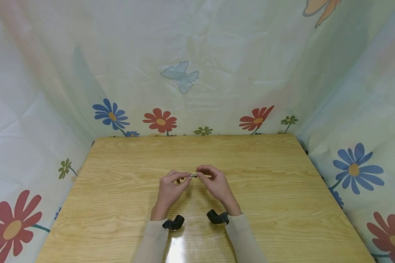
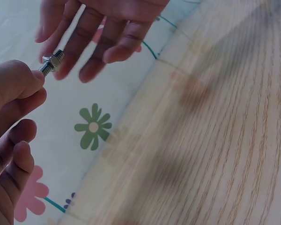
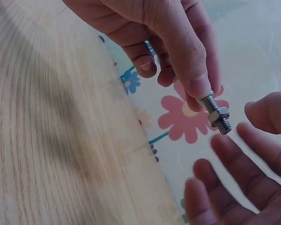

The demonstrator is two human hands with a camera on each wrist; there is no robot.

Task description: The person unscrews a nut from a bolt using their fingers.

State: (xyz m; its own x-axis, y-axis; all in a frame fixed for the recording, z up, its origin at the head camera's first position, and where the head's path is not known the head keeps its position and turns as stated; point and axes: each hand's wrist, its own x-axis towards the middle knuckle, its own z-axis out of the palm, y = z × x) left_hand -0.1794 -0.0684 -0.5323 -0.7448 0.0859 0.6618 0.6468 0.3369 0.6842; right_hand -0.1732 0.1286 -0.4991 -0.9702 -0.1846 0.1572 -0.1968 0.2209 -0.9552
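Note:
A small threaded metal bolt [image 1: 192, 175] is pinched at one end between the thumb and index finger of my left hand [image 1: 172, 189]. A hex nut [image 3: 218, 116] sits on its thread near the free end, which sticks out past the nut. My right hand [image 1: 216, 184] is beside that end, its fingers spread and slightly bent; in the right wrist view [image 3: 253, 173] its thumb stands apart from the nut. The bolt's other end is hidden by the left fingertips.
Both hands are above a wooden table [image 1: 118, 175]. Black wrist cameras [image 1: 175, 222] are worn at the cuffs. A floral curtain [image 1: 217, 91] hangs behind the table and along both sides.

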